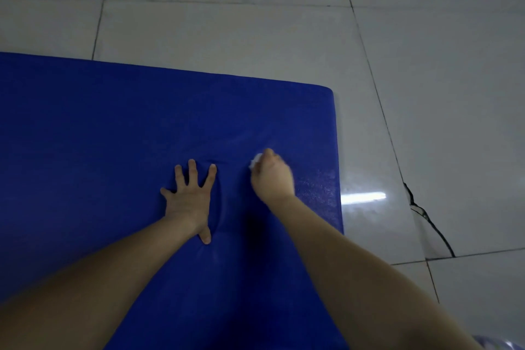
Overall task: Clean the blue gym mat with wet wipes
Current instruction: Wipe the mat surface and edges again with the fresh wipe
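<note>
The blue gym mat (113, 122) lies on the tiled floor and fills the left and middle of the view; its far right corner is rounded. My left hand (190, 199) presses flat on the mat with fingers spread, denting the surface. My right hand (272, 176) is curled round a crumpled white wet wipe (254, 163) and holds it down on the mat, a little to the right of the left hand. Only a small white bit of the wipe shows beyond the fingers.
Pale glossy floor tiles (284, 23) surround the mat on the far and right sides. A thin black cable (431, 224) runs across the floor to the right of the mat. The mat's right edge (338, 179) lies close to my right hand.
</note>
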Action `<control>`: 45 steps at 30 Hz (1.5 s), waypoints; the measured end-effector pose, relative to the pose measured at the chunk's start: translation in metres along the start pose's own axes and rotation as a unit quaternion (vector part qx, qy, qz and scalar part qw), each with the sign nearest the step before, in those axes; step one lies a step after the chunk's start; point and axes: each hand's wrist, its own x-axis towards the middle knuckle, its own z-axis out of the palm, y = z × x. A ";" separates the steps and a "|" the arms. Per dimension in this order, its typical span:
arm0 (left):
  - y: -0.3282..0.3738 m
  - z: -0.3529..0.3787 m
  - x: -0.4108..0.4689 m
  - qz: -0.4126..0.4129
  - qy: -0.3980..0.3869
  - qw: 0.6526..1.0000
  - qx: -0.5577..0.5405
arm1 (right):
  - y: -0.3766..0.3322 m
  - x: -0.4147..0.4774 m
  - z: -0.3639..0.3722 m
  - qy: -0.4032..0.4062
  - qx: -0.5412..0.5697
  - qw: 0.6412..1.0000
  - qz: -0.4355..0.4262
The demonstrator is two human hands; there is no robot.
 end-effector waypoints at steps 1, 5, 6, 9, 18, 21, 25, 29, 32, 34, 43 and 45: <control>0.000 0.000 0.000 -0.001 -0.001 1.000 0.002 | -0.011 0.000 0.005 -0.017 -0.004 0.999 -0.032; -0.001 0.000 0.001 0.001 -0.003 1.000 0.000 | 0.005 0.009 -0.010 -0.024 -0.045 0.998 -0.027; 0.000 0.000 0.001 0.002 -0.002 1.000 -0.002 | 0.019 0.012 -0.020 -0.018 -0.042 0.999 0.000; 0.000 -0.001 0.001 0.001 0.000 1.000 -0.003 | 0.068 0.019 -0.050 0.021 -0.023 0.996 0.078; 0.000 -0.001 0.000 0.003 0.000 1.000 -0.014 | 0.105 0.024 -0.066 0.108 0.036 0.972 0.204; 0.001 -0.002 -0.001 0.002 -0.001 1.000 -0.008 | 0.064 0.028 -0.045 0.097 0.010 0.984 0.152; 0.001 0.001 0.001 0.004 0.010 1.000 -0.002 | 0.005 0.027 -0.013 0.021 0.013 1.000 -0.010; 0.000 0.003 0.003 0.005 0.015 1.000 0.000 | 0.004 0.030 -0.009 -0.014 -0.039 0.996 -0.083; -0.001 0.003 0.002 0.005 0.013 1.000 -0.007 | 0.041 0.037 -0.030 0.014 -0.071 0.997 -0.028; -0.001 0.002 0.002 0.005 0.007 1.000 -0.015 | 0.069 0.041 -0.050 0.046 -0.048 0.997 0.027; -0.017 -0.028 -0.006 0.071 0.024 0.997 -0.006 | 0.102 0.050 -0.082 0.097 0.041 0.976 0.189; -0.025 -0.049 0.001 0.082 0.077 0.994 -0.010 | 0.081 0.055 -0.074 0.093 0.041 0.977 0.186</control>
